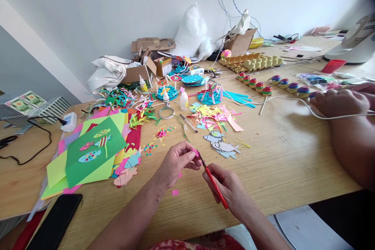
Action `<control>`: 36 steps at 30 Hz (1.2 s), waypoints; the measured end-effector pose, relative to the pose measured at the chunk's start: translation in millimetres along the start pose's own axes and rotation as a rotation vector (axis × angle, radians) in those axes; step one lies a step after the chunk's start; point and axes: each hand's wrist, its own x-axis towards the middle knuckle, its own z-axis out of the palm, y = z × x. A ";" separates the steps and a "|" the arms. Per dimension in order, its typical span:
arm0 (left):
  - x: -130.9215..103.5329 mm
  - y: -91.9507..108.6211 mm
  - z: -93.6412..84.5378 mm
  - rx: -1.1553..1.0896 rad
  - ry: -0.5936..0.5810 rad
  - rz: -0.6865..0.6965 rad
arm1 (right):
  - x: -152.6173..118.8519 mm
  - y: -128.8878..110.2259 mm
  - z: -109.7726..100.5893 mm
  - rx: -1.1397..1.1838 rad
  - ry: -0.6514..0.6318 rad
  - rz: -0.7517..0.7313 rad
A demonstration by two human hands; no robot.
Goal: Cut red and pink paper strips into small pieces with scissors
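My left hand [178, 164] pinches a small piece of pink paper [196, 154] between thumb and fingers above the table's front. In my right hand [230, 189] is a pair of scissors [216, 187] with red handles, its blades pointing up and left against the pink paper. Whether the blades are fully closed is hard to see. Below my left hand lie small pink paper scraps [175, 192]. Just beyond the hands are grey paper fish [225, 147], a thin brush [189, 123] and a heap of pink and coloured paper dots [161, 134].
Left, a green sheet [73, 164] bears decorated paper fish, with a black phone [55, 218] nearer. Glue bottles [184, 100], a tape ring [166, 113] and blue round pieces [209, 97] stand behind. At right, another person's hands [340, 103] work near a white cable [310, 112] and egg cartons [263, 62].
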 end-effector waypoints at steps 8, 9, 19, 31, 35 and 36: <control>3.0 -2.9 -1.2 0.000 -0.003 0.014 | -1.2 1.6 -1.1 -0.048 -0.006 0.021; 3.2 -2.4 -1.5 0.005 -0.002 0.015 | -1.6 1.4 -1.4 -0.036 -0.004 0.018; 6.3 -1.5 -4.2 0.251 -0.088 -0.089 | 19.9 -12.5 -13.3 0.144 0.116 -0.075; 4.8 -4.3 -6.6 0.329 -0.141 -0.040 | 35.4 -18.0 -13.3 0.266 0.088 -0.118; 4.6 -14.2 -0.2 0.206 -0.036 0.024 | 35.9 -15.6 -8.4 0.380 0.219 -0.115; 5.1 -16.5 1.9 0.186 -0.008 0.024 | 36.1 -15.1 -6.8 0.393 0.233 -0.118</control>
